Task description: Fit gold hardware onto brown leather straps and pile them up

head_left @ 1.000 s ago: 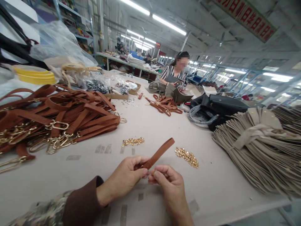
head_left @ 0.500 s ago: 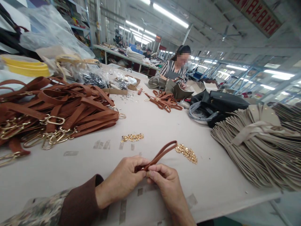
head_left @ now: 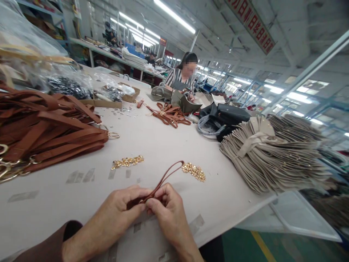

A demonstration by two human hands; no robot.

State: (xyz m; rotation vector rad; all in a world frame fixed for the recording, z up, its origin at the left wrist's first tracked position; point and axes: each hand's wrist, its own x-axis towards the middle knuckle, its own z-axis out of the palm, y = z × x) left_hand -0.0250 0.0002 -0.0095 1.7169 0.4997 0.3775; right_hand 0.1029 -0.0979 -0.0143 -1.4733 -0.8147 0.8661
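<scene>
Between both hands is a brown leather strap (head_left: 166, 175), its narrow end bent into a loop that points away from me. My left hand (head_left: 117, 209) pinches the strap from the left, thumb against fingers. From the right, my right hand (head_left: 170, 211) grips the same strap close to the left fingertips. The part between the fingertips is mostly hidden. Just beyond the loop's tip lies a heap of small gold metal fittings (head_left: 194, 171). A second group of gold fittings (head_left: 127, 162) is spread on the table (head_left: 163, 145) farther left.
A large pile of brown straps with gold clasps (head_left: 51, 127) fills the left. Several brown straps (head_left: 170, 114) lie farther back. Stacked beige pieces (head_left: 272, 153) and a black bag (head_left: 231, 114) stand right. A person (head_left: 182, 74) sits across the table, handling dark pieces.
My view has swung right, so the table's things appear farther left. Both hands still hold the strap; its loop now shows more edge-on, and the right fingers are more bent around it.
</scene>
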